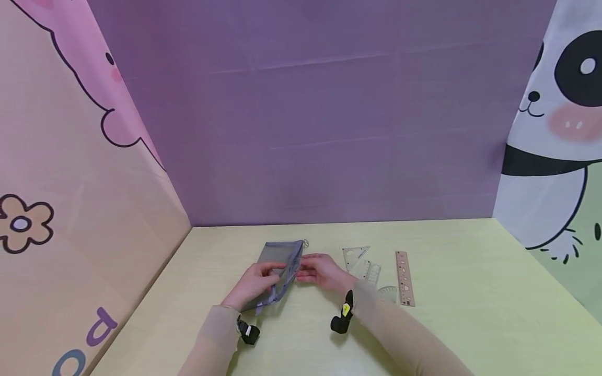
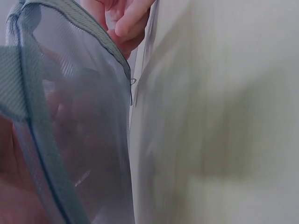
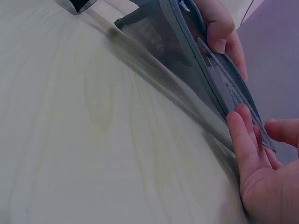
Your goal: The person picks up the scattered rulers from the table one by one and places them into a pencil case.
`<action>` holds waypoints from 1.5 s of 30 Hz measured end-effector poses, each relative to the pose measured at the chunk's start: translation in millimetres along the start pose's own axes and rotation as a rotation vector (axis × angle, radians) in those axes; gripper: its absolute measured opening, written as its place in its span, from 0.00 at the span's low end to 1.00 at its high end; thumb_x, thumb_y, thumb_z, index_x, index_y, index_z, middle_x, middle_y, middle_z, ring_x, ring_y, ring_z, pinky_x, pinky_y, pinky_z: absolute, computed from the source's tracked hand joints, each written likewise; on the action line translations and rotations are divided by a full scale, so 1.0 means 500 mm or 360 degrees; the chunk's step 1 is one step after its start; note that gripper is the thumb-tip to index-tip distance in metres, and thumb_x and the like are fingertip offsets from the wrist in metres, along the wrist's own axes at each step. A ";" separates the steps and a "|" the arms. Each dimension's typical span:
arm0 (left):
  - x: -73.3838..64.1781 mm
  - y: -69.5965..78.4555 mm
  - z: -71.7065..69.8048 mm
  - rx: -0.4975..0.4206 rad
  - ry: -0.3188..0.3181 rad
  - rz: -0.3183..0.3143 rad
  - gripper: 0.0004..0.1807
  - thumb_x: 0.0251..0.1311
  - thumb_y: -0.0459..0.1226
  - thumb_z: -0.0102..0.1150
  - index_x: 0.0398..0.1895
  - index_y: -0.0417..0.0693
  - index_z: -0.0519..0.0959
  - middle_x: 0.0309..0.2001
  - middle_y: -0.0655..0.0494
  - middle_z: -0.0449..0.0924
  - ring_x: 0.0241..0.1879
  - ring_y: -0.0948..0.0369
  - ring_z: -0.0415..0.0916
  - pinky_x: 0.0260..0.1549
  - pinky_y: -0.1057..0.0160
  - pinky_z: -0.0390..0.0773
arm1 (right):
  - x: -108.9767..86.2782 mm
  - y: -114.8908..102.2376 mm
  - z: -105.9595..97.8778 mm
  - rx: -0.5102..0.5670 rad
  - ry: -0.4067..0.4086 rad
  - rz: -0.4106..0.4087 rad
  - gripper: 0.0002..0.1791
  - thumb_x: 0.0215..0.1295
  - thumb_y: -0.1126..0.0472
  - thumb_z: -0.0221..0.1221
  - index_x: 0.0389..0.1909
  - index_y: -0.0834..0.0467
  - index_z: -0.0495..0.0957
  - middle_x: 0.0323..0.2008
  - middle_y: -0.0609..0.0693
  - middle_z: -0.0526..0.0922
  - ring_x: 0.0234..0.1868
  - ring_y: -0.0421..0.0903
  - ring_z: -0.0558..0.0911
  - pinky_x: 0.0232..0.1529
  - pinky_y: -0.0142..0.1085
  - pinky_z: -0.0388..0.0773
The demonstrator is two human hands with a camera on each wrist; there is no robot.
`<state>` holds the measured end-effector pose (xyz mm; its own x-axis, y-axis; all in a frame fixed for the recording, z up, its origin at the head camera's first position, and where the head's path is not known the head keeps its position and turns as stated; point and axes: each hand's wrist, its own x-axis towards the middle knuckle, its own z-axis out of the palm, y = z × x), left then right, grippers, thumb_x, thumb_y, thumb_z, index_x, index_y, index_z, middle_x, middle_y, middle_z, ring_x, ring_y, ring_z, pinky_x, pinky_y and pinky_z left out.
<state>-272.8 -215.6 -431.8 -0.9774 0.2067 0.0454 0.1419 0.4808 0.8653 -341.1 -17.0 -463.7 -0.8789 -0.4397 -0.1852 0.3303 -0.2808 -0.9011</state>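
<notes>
The floppy-looking grey-blue mesh pouch (image 1: pixel 277 253) is best rim-gripped, as by the left fingers (image 1: pixel 271 266); a clear plastic piece (image 3: pixel 232 88) is pinched by the right fingers (image 3: pixel 239 135).

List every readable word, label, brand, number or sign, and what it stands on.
"o": blue letter on the left wall.
Purple letter on the same wall: tilted, "d" or "a", cannot tell.
Too small to read: markings on the pink ruler and clear drawing pieces.
Blurred: marks on the clear piece in the pouch's mouth.
</notes>
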 end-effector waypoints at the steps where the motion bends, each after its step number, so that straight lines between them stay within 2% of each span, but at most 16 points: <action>1: 0.000 -0.001 0.001 0.0000 -0.0001 0.0005 0.21 0.57 0.31 0.56 0.56 0.39 0.78 0.25 0.54 0.73 0.22 0.58 0.70 0.24 0.64 0.69 | 0.001 0.002 0.001 -0.0003 0.0002 0.0006 0.17 0.70 0.71 0.48 0.56 0.76 0.66 0.28 0.54 0.82 0.26 0.44 0.83 0.36 0.38 0.82; 10: 0.003 -0.006 0.004 -0.0018 0.0025 0.0005 0.21 0.56 0.31 0.57 0.55 0.38 0.79 0.24 0.55 0.72 0.22 0.56 0.70 0.23 0.64 0.68 | 0.000 0.002 0.016 -0.0065 0.0010 0.0007 0.15 0.70 0.71 0.50 0.54 0.73 0.67 0.28 0.54 0.81 0.25 0.44 0.83 0.33 0.37 0.82; 18: 0.004 -0.009 0.005 0.0021 0.0016 0.0027 0.22 0.55 0.31 0.56 0.55 0.38 0.78 0.24 0.56 0.72 0.21 0.60 0.69 0.23 0.65 0.68 | 0.000 -0.001 0.023 -0.0153 0.0058 0.0040 0.13 0.67 0.72 0.52 0.51 0.71 0.68 0.28 0.55 0.81 0.25 0.44 0.83 0.33 0.38 0.82; 27: 0.002 -0.010 0.006 0.0014 -0.0005 0.0052 0.21 0.55 0.30 0.56 0.55 0.39 0.79 0.24 0.55 0.73 0.22 0.57 0.69 0.24 0.64 0.69 | -0.002 -0.001 0.034 -0.0280 0.0077 0.0060 0.17 0.66 0.72 0.53 0.54 0.73 0.66 0.29 0.58 0.82 0.24 0.45 0.83 0.31 0.39 0.82; 31: 0.004 -0.013 0.006 0.0023 -0.0004 0.0052 0.21 0.56 0.30 0.56 0.55 0.39 0.79 0.24 0.55 0.72 0.22 0.58 0.69 0.24 0.64 0.70 | -0.004 -0.004 0.041 -0.0327 0.0078 0.0050 0.16 0.65 0.72 0.53 0.53 0.74 0.66 0.30 0.58 0.81 0.23 0.45 0.82 0.30 0.38 0.82; 38: 0.005 -0.017 0.006 0.0036 -0.0004 0.0047 0.20 0.57 0.30 0.55 0.54 0.39 0.79 0.23 0.56 0.71 0.21 0.59 0.69 0.24 0.64 0.70 | -0.001 -0.002 0.042 -0.0356 0.0040 0.0049 0.11 0.65 0.72 0.53 0.46 0.72 0.71 0.30 0.57 0.81 0.24 0.45 0.83 0.31 0.38 0.82; 45: 0.004 -0.016 0.004 0.0023 -0.0009 0.0035 0.20 0.57 0.30 0.55 0.55 0.40 0.79 0.23 0.56 0.71 0.22 0.58 0.69 0.25 0.63 0.69 | -0.004 -0.008 0.043 -0.0425 -0.0043 0.0102 0.07 0.66 0.70 0.52 0.42 0.68 0.74 0.34 0.54 0.83 0.26 0.44 0.83 0.29 0.35 0.81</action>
<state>-275.7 -217.2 -439.7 -0.9730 0.2224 0.0615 0.1657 0.4883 0.8568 -333.6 -33.4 -451.4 -0.8484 -0.4729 -0.2379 0.2795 -0.0185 -0.9600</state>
